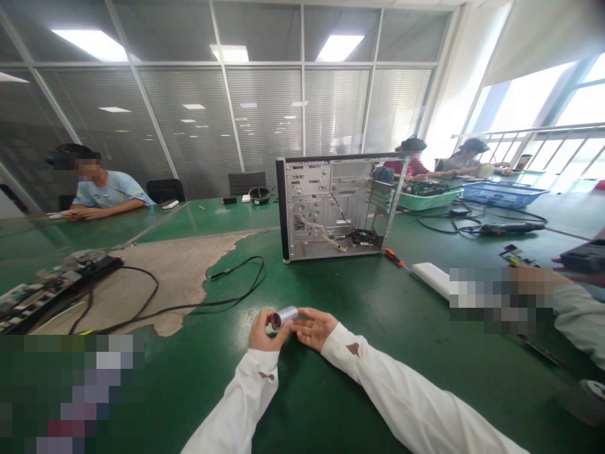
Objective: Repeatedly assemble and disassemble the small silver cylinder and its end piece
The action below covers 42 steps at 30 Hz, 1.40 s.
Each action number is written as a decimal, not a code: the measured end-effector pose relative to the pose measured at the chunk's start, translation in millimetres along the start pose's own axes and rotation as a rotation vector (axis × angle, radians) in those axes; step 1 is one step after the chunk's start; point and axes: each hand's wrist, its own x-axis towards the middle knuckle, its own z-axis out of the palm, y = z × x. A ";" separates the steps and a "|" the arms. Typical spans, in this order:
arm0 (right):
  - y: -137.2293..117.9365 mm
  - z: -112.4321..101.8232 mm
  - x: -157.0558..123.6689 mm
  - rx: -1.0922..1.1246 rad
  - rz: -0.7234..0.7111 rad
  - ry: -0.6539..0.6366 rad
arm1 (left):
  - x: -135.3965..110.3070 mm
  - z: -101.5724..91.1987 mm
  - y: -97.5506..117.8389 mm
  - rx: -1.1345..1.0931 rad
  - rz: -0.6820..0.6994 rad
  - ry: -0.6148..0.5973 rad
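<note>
A short silver metal cylinder point(286, 315), with a dark reddish inside at its near left end, is held above the green table. My left hand point(265, 331) is closed on it, fingers on its left side and thumb beneath. On the other side my right hand point(317, 328) has its fingers stretched toward the cylinder, spread apart, with the fingertips at its right end. Whether they bear any of its weight I cannot tell. Beyond both hands stands an upright computer case point(338, 208), its side off, with loose wires and a black fan point(363, 237) inside.
An orange-handled screwdriver point(394, 256) and a white bar point(431, 279) lie right of the case. Black cable point(246, 293) and a circuit board assembly point(57, 287) are at left. A co-worker's sleeved arm point(579, 318) reaches in at right. Green point(430, 200) and blue baskets point(503, 197) stand farther back.
</note>
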 end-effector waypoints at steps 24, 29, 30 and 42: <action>9.5 5.0 1.7 -0.451 -0.626 0.009 | 3.1 1.2 -6.5 -0.151 -0.151 -0.470; 7.4 14.5 -7.2 -0.707 -0.798 0.041 | 2.7 0.9 -4.9 -0.234 0.048 -0.543; 6.3 15.5 -9.5 -0.807 -0.830 0.084 | 2.6 1.3 -4.8 -0.223 0.082 -0.514; 12.8 5.7 -3.3 -1.492 -0.807 0.280 | -1.8 15.7 -16.4 0.032 0.278 -0.300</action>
